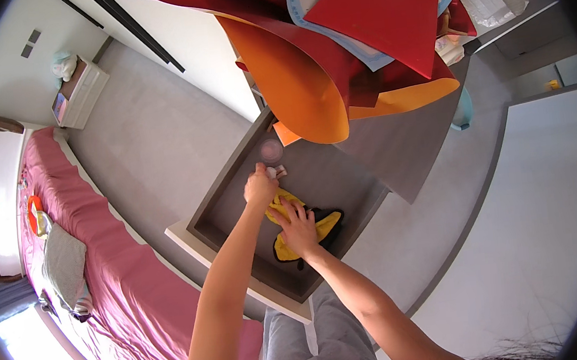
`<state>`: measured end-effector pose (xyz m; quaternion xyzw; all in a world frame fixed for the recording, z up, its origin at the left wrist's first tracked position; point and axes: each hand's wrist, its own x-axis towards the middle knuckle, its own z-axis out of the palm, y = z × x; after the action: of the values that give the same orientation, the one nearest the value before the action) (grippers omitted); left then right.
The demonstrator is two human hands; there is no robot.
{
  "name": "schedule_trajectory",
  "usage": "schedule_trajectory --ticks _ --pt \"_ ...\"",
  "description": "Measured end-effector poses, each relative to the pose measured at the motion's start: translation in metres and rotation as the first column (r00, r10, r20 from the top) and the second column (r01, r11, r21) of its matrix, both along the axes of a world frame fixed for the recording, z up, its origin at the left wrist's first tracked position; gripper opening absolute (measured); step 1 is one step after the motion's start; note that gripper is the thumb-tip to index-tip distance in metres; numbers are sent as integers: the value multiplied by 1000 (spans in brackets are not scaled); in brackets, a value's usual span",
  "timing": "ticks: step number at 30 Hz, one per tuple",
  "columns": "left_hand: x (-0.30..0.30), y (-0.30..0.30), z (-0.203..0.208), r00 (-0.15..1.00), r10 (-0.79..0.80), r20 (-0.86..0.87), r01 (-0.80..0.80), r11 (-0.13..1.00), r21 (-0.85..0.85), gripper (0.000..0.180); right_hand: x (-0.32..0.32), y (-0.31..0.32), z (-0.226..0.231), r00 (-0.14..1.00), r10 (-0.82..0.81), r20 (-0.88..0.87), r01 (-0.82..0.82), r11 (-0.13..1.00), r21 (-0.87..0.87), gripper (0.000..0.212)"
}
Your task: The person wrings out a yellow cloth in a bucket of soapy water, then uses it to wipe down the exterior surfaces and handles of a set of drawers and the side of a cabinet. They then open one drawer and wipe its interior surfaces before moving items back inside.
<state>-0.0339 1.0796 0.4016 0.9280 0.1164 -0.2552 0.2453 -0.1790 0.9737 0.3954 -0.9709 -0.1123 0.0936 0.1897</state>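
An open grey drawer (216, 202) sits below me. Inside it lies a yellow cloth with black trim (324, 226). My right hand (298, 229) presses flat on the cloth, fingers spread. My left hand (260, 186) reaches deeper into the drawer with its fingers closed around a small pale object (277, 172); what the object is cannot be made out. A round clear lid or dish (271, 151) lies just beyond the left hand at the drawer's back.
Curled red and orange paper sheets (306, 74) and printed papers pile on the grey desk top (397, 149) above the drawer. A bed with a pink cover (101, 253) runs along the left. A white bedside cabinet (80, 94) stands at far left. My grey-trousered legs (318, 344) are below.
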Motion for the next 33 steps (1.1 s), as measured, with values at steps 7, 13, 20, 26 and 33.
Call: schedule_trajectory --ticks 7,13,20,26,33 --pt "-5 -20 -3 986 163 -35 -134 654 -745 65 -1 3 -1 999 11 49 -9 999 -35 79" --pt "-47 39 63 829 -101 550 276 929 -246 44 4 -10 2 999 16 49 -18 999 38 75" --pt "-138 132 96 697 197 689 -414 895 163 79 81 25 30 987 -77 138 35 958 285 68" --pt "-144 134 59 497 804 327 -756 586 -290 61 112 53 7 982 -147 116 124 975 187 65" --pt "-150 135 53 479 824 303 -749 564 -347 61 40 124 -1 945 320 69 -326 939 112 41"
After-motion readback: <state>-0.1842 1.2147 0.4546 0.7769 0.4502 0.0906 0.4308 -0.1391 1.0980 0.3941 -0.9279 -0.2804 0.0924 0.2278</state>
